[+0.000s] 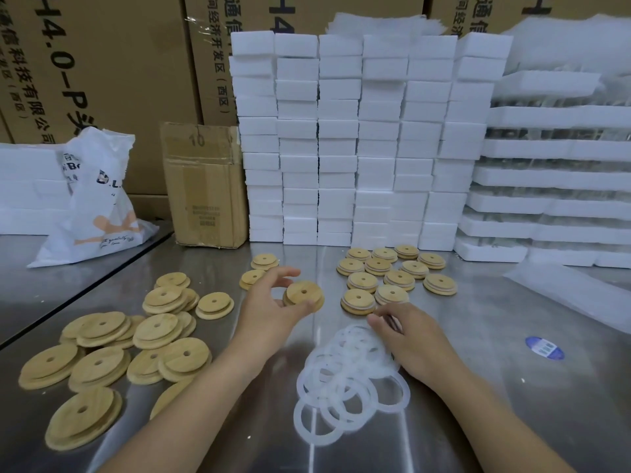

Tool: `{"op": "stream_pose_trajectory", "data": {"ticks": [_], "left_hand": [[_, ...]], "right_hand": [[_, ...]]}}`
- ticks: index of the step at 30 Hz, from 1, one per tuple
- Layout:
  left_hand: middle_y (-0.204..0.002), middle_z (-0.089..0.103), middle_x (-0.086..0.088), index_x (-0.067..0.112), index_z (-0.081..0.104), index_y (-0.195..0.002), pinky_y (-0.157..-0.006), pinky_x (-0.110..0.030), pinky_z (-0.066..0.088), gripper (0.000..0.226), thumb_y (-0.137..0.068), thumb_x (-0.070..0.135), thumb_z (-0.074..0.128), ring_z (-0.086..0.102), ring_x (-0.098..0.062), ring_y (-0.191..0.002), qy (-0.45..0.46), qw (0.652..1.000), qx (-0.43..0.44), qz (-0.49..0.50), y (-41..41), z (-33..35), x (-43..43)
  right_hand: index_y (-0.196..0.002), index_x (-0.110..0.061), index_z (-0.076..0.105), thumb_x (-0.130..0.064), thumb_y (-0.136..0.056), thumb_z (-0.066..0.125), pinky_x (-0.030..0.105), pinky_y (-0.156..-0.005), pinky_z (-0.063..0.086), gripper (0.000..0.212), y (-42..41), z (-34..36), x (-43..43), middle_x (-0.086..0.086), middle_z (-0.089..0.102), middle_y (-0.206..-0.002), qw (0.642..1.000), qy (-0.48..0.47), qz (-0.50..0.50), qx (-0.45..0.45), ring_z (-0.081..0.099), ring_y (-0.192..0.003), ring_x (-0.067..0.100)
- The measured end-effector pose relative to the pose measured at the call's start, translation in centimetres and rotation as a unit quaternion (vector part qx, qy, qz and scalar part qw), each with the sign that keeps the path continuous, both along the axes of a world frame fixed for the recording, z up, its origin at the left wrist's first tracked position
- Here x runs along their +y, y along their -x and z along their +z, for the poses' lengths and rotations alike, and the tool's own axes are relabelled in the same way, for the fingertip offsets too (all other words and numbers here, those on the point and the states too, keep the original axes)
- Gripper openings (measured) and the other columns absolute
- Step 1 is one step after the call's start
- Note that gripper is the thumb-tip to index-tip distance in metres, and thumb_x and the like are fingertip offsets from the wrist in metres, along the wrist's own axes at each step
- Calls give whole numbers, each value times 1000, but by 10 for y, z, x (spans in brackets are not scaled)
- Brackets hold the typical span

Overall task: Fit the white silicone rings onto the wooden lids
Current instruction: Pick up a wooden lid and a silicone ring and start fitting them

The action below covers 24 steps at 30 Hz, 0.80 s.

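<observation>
Head view: wooden lid [304, 294] in left hand [268, 303], rings [341, 380] against right hand [413, 346].

Two bare forearms reach forward; left hand [269, 302] pinches a wooden lid [304, 295], right hand [415, 343] palm-down, fingertips curled and blurred

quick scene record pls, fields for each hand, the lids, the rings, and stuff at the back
left hand: holds one wooden lid, tilted
right hand: fingertips at far edge of the ring pile; too blurred to tell if it pinches a ring
ring pile: loose white rings, overlapping, on the steel table between the forearms
bare lids: heaped at left
sorted lids: laid flat in rows at right, pale band under their edges
back: stacked foam blocks, cardboard box, plastic bag
</observation>
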<state>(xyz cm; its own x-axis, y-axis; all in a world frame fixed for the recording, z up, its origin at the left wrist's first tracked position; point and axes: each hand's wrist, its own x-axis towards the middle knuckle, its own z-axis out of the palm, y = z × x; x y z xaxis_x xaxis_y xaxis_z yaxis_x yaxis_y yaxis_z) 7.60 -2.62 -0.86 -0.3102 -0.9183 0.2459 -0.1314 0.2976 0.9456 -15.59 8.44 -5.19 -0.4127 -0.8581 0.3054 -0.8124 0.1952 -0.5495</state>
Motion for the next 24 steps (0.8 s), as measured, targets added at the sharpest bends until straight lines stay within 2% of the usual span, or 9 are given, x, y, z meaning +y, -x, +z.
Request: {"op": "stream_pose_trajectory", "data": {"ticks": [1,3,8,10,13,16,19,21,24], "left_hand": [[-121,63,8,37,69,-121,-92,-49,62,52,-82,12,91,71,-25,-93,-17,1000,15,-2,0,0,3],[-123,60,11,37,68,-122,-96,-51,60,54,-82,7,90,68,-22,-97,-38,999,36,-8,-2,-1,6],[-122,61,15,34,65,-128,-82,-28,53,63,-81,-2,88,65,-6,-98,-56,996,72,-25,-2,1,10],[-119,68,10,29,66,-129,-85,-30,57,60,-83,-4,85,67,-9,-103,-85,991,92,-37,0,1,13],[-119,77,3,27,70,-122,-88,-29,60,50,-86,-6,82,71,-14,-113,-122,984,111,-67,4,-3,17],[-112,82,3,19,74,-124,-88,-28,63,42,-89,-4,80,75,-14,-109,-146,979,121,-74,9,-8,17],[-108,83,2,16,76,-120,-88,-28,64,32,-92,0,78,77,-16,-107,-153,978,123,-73,11,-14,18],[-106,83,2,16,77,-116,-88,-29,64,27,-93,2,78,77,-17,-106,-149,979,120,-67,11,-17,18],[-104,83,1,18,78,-110,-94,-37,62,21,-95,4,77,77,-20,-106,-150,980,115,-57,12,-19,18]], "right_hand": [[-106,-41,71,-65,-95,59,27,-78,44,28,0,0,1,-22,63,-106,1000,-2,5,-1,59,-98,4],[-107,-39,71,-67,-89,66,28,-81,46,34,-1,2,2,-23,61,-109,1000,-8,7,1,59,-101,5],[-97,-39,71,-56,-91,72,32,-88,51,18,-2,4,3,-19,66,-107,1000,-6,13,-15,59,-101,4],[-89,-39,71,-49,-93,73,30,-84,51,11,-3,5,3,-18,68,-101,999,-6,14,-32,60,-97,4],[-80,-36,70,-37,-95,74,24,-71,49,15,-5,5,3,-17,70,-85,998,-7,6,-62,64,-81,4],[-83,-33,69,-30,-99,69,21,-65,48,16,-5,5,2,-15,70,-83,998,-3,-1,-67,65,-76,1],[-91,-30,68,-28,-102,65,32,-79,58,12,-6,6,2,-13,70,-90,998,6,-3,-70,67,-81,8],[-97,-30,69,-33,-100,68,36,-87,57,5,-7,8,4,-17,68,-97,999,-4,-3,-40,65,-89,8],[-105,-33,77,-39,-98,68,38,-91,55,12,-11,11,6,-15,69,-104,999,-29,2,17,63,-100,10]]}}
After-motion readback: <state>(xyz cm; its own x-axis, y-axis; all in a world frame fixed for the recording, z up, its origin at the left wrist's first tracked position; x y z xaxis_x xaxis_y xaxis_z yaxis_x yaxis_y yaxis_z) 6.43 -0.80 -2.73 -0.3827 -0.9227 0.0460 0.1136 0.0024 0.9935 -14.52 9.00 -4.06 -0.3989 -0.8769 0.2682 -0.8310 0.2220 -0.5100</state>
